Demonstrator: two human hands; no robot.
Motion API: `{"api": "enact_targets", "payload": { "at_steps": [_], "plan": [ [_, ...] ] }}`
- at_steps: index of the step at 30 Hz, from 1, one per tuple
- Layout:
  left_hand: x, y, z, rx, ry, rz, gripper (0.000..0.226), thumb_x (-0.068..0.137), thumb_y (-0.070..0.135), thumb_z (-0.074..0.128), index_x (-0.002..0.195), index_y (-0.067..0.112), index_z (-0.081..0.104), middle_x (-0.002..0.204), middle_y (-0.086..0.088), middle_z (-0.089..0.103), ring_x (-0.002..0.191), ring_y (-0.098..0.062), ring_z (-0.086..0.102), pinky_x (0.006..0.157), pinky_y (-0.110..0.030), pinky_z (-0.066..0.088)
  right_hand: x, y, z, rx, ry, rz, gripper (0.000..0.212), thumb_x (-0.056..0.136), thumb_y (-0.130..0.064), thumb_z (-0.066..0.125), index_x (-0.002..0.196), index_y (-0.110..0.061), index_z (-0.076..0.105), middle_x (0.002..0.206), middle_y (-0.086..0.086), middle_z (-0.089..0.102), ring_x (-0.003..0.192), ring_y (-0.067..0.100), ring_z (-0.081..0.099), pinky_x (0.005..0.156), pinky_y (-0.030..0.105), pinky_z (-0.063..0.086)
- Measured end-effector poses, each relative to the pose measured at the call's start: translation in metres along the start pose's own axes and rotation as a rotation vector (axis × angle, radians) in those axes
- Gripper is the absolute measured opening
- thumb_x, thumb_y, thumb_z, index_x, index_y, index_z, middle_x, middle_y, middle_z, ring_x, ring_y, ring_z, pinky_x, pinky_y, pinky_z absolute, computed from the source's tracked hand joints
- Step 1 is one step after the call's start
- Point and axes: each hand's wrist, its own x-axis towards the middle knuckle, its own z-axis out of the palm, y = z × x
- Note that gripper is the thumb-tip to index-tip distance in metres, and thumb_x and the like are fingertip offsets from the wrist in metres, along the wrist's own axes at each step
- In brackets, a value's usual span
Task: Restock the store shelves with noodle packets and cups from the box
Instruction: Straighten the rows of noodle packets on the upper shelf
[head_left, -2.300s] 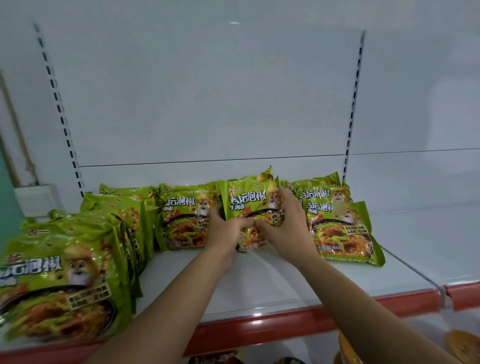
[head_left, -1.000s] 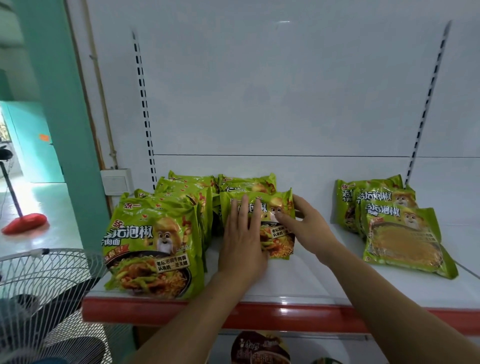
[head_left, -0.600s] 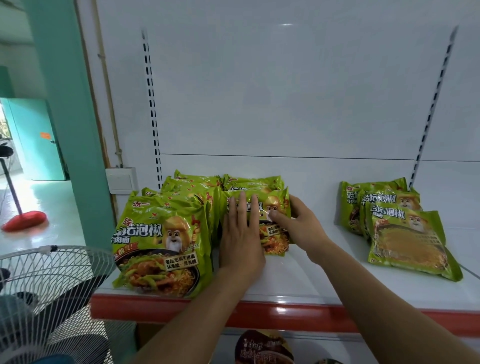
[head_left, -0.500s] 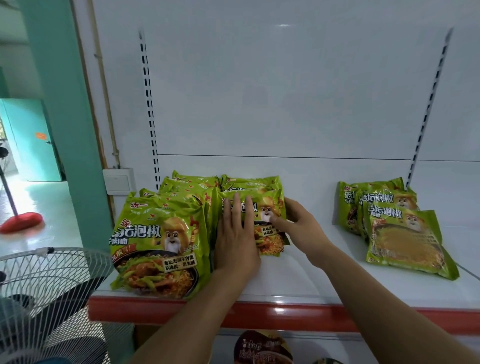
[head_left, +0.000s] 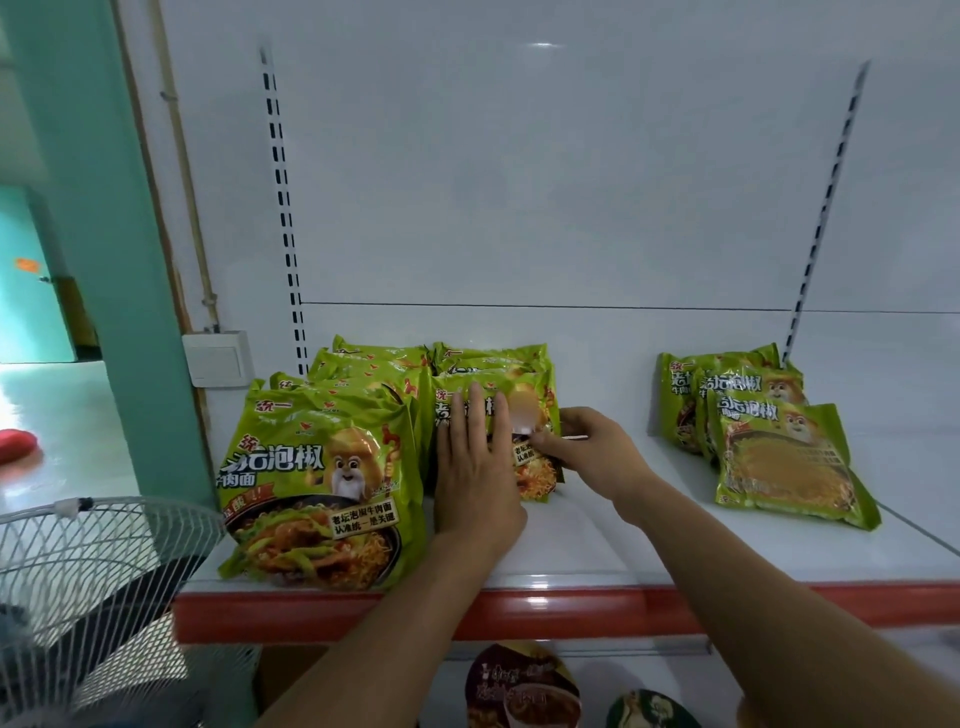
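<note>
The left hand (head_left: 475, 483) is lying flat, fingers together, against the middle noodle packet (head_left: 524, 441) on the shelf (head_left: 597, 551) while the right hand (head_left: 587, 452) is apparently pinching its edge, squaring the row before fetching more.

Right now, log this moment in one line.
left hand: flat on green noodle packet | right hand: pinching its right edge | white shelf: packet upright

Shelf (head_left: 597, 551): two packet rows (head_left: 363, 415) at left running front to back, third packet stack (head_left: 769, 441) well apart at right. Fan (head_left: 78, 571) left of shelf; noodle cups (head_left: 519, 686) on the level below.
</note>
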Motion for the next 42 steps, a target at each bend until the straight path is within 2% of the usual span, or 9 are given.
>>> {"api": "enact_targets", "payload": {
  "at_steps": [5, 8, 12, 18, 23, 30, 33, 39, 42],
  "plan": [
    [-0.005, 0.002, -0.004, -0.149, 0.087, 0.075, 0.096, 0.084, 0.030, 0.066, 0.158, 0.016, 0.007, 0.165, -0.011, -0.006, 0.152, -0.032, -0.007, 0.121, -0.045, -0.002, -0.007, -0.015, -0.011, -0.060, 0.107, 0.037, 0.052, 0.079, -0.035, 0.079, 0.124, -0.017, 0.062, 0.103, -0.007, 0.069, 0.101, 0.014, 0.065, 0.094, 0.039, 0.053],
    [-0.009, 0.012, -0.008, -0.318, 0.166, 0.121, 0.078, 0.086, 0.032, 0.065, 0.154, 0.018, 0.029, 0.158, -0.006, 0.030, 0.146, -0.028, 0.025, 0.119, -0.046, 0.026, -0.014, -0.027, -0.020, -0.251, 0.218, 0.002, 0.041, 0.084, -0.036, 0.072, 0.121, -0.019, 0.064, 0.103, -0.007, 0.067, 0.100, 0.016, 0.063, 0.091, 0.038, 0.053],
    [-0.012, 0.039, -0.022, -0.742, -0.146, -0.047, 0.031, 0.092, 0.037, 0.059, 0.121, 0.031, 0.058, 0.108, 0.012, 0.067, 0.092, -0.006, 0.062, 0.076, -0.029, 0.051, -0.022, -0.048, -0.044, -0.615, 0.292, -0.063, 0.037, 0.087, -0.035, 0.063, 0.121, -0.023, 0.062, 0.107, -0.009, 0.067, 0.101, 0.016, 0.062, 0.084, 0.032, 0.052],
    [0.001, 0.090, -0.018, -0.915, -0.367, -0.067, 0.024, 0.076, 0.049, 0.060, 0.089, 0.030, 0.064, 0.099, 0.005, 0.072, 0.091, -0.018, 0.068, 0.084, -0.040, 0.055, -0.028, -0.051, -0.114, -0.947, 0.381, -0.033, 0.030, 0.084, -0.020, 0.056, 0.113, -0.019, 0.063, 0.109, 0.002, 0.066, 0.101, 0.028, 0.061, 0.072, 0.031, 0.043],
    [0.005, 0.138, -0.003, -0.837, -0.437, -0.053, 0.022, 0.088, 0.045, 0.062, 0.104, 0.029, 0.062, 0.106, 0.006, 0.068, 0.098, -0.015, 0.063, 0.087, -0.034, 0.051, -0.040, -0.021, -0.178, -0.875, 0.455, 0.099, 0.038, 0.083, -0.023, 0.058, 0.120, -0.023, 0.061, 0.110, -0.002, 0.067, 0.089, 0.018, 0.059, 0.077, 0.031, 0.049],
    [0.029, 0.199, 0.044, -0.947, -0.561, -0.224, 0.098, 0.067, 0.053, 0.080, 0.146, 0.020, 0.032, 0.142, 0.001, 0.042, 0.129, -0.023, 0.047, 0.104, -0.037, 0.043, -0.034, 0.020, -0.236, -0.764, 0.358, 0.253, 0.077, 0.086, -0.052, 0.065, 0.144, -0.010, 0.037, 0.137, 0.011, 0.050, 0.121, 0.029, 0.052, 0.092, 0.039, 0.047],
    [0.048, 0.209, 0.071, -1.085, -0.562, -0.333, 0.120, 0.041, 0.057, 0.082, 0.146, 0.024, 0.034, 0.140, -0.001, 0.052, 0.124, -0.023, 0.054, 0.103, -0.044, 0.047, -0.029, 0.036, -0.246, -0.507, 0.275, 0.315, 0.089, 0.086, -0.049, 0.069, 0.149, -0.005, 0.025, 0.145, 0.014, 0.044, 0.129, 0.030, 0.047, 0.091, 0.034, 0.041],
    [0.072, 0.222, 0.099, -1.127, -0.520, -0.352, 0.090, 0.056, 0.025, 0.089, 0.136, 0.020, 0.048, 0.119, -0.002, 0.068, 0.104, -0.022, 0.067, 0.093, -0.041, 0.055, -0.004, 0.082, -0.260, -0.232, 0.180, 0.262, 0.099, 0.054, -0.069, 0.080, 0.133, -0.017, 0.051, 0.117, -0.001, 0.067, 0.105, 0.020, 0.065, 0.093, 0.039, 0.053],
    [0.077, 0.230, 0.099, -1.163, -0.478, -0.316, 0.065, 0.069, 0.006, 0.086, 0.124, 0.020, 0.053, 0.114, -0.003, 0.070, 0.097, -0.018, 0.068, 0.076, -0.028, 0.056, 0.007, 0.090, -0.265, -0.207, 0.149, 0.152, 0.075, 0.069, -0.061, 0.077, 0.130, -0.026, 0.050, 0.116, -0.006, 0.067, 0.103, 0.018, 0.065, 0.095, 0.042, 0.053]
  ]
}}
